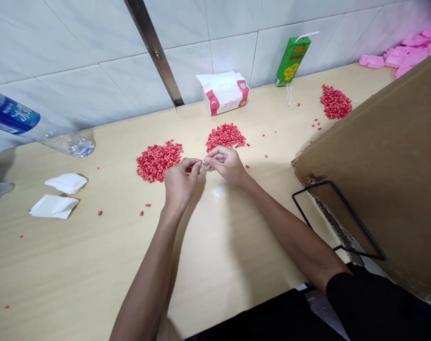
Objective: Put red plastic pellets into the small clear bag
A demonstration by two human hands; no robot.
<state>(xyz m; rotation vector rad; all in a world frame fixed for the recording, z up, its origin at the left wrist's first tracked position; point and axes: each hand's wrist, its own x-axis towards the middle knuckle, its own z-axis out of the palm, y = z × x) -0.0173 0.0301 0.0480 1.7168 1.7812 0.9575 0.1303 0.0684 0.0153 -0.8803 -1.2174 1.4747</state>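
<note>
My left hand [181, 183] and my right hand [224, 165] meet above a light wooden table [219, 265], fingertips pinched together. A tiny red piece [189, 169] shows in my left fingers, and the fingertips mostly hide what lies between the hands. Just beyond my left hand is a heap of small red pieces [156, 161]. A second heap [225, 137] lies beyond my right hand, and a third [336, 102] sits further back at the right. Loose red bits are scattered over the tabletop.
A tissue packet [223, 93] and a green drink carton with a straw [291, 61] stand against the tiled wall [94, 61]. A water bottle [34, 123] lies at the left, near white paper napkins [59, 196]. A large cardboard box [372, 166] with a black wire frame [339, 222] juts in at the right, and pink pieces [407, 54] lie beyond it.
</note>
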